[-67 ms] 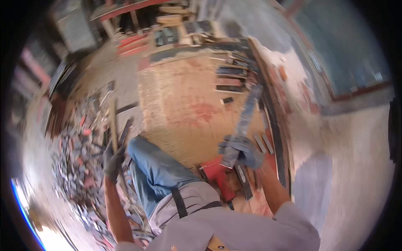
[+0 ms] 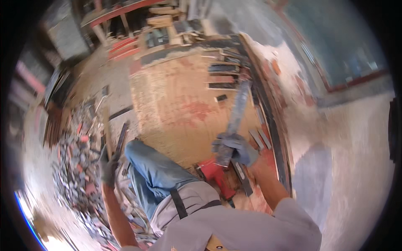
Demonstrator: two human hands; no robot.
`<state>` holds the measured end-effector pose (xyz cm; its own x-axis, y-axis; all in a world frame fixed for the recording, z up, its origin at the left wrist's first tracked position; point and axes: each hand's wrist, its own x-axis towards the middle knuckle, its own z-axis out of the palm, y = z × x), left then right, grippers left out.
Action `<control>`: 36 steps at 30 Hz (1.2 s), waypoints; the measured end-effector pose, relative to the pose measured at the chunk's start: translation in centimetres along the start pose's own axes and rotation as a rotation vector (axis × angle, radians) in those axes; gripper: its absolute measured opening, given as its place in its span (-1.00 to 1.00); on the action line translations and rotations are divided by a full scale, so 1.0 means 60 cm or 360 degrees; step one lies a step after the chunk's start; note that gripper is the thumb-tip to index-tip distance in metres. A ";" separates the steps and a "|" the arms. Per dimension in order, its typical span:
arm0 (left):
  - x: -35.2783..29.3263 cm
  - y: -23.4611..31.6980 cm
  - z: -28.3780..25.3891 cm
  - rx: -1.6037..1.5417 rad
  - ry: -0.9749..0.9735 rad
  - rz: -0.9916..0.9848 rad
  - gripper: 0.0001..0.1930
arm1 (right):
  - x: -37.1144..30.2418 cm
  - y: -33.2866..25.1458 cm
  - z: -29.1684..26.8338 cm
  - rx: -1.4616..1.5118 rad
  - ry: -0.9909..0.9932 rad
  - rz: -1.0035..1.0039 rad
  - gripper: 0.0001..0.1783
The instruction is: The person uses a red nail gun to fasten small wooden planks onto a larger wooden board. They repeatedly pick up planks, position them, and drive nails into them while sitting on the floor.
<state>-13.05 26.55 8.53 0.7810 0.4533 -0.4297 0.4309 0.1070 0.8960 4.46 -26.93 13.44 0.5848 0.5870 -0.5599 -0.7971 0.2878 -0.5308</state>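
Note:
My gloved left hand [image 2: 109,168] is closed around a long pale wooden strip [image 2: 107,131], above a pile of offcuts. A dark strip [image 2: 122,137] slants up beside it; whether the fingers hold that one too, I cannot tell. On the right, my gloved right hand [image 2: 235,148] grips a long grey, worn-looking board [image 2: 238,106] near its lower end. The board points away from me over a wooden sheet [image 2: 167,100]. Just below the right hand lie a red tool-like object [image 2: 217,176] and a dark strip with a slot [image 2: 243,180].
The offcut pile [image 2: 79,171] spreads over the floor at left. Stacked dark and red strips [image 2: 222,78] lie at the sheet's far right corner, with a small black block [image 2: 220,98] nearby. Beyond stands a red-edged bench [image 2: 121,12]. A dark rail [image 2: 268,100] borders the right side.
The scene has shifted slightly left in the picture as the view turned. Both hands keep their grips, and the grey board has shifted a little left with the right hand.

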 end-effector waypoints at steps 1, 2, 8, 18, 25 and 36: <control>0.002 -0.043 -0.051 0.0415 0.0282 0.0326 -0.36 | 0.015 0.023 0.013 0.0046 -0.0033 0.0012 -0.46; 0.010 -0.079 -0.105 0.0859 0.0626 0.0581 -0.28 | 0.035 0.046 0.031 0.0086 -0.0069 0.0026 -0.46; -0.006 0.030 0.217 0.0585 -0.0130 0.0372 0.05 | 0.109 0.204 0.108 0.0327 -0.0108 -0.0107 -0.47; 0.114 0.017 0.433 0.1633 -0.0426 0.0862 -0.30 | 0.173 0.072 -0.138 -0.2384 0.1052 -0.1141 -0.68; 0.138 -0.034 0.488 0.1976 -0.0649 0.1084 -0.16 | 0.299 -0.133 -0.257 -0.3115 0.0773 -0.1506 -0.67; 0.107 -0.016 0.582 0.1496 -0.0536 0.1196 0.00 | 0.241 0.038 -0.168 -0.2694 0.0378 -0.1380 -0.74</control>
<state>7.32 -1.57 0.99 0.9905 -0.1355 0.0218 -0.1240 -0.8157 0.5650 12.62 -25.40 -2.27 0.8057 0.5659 0.1748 0.5532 -0.6134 -0.5637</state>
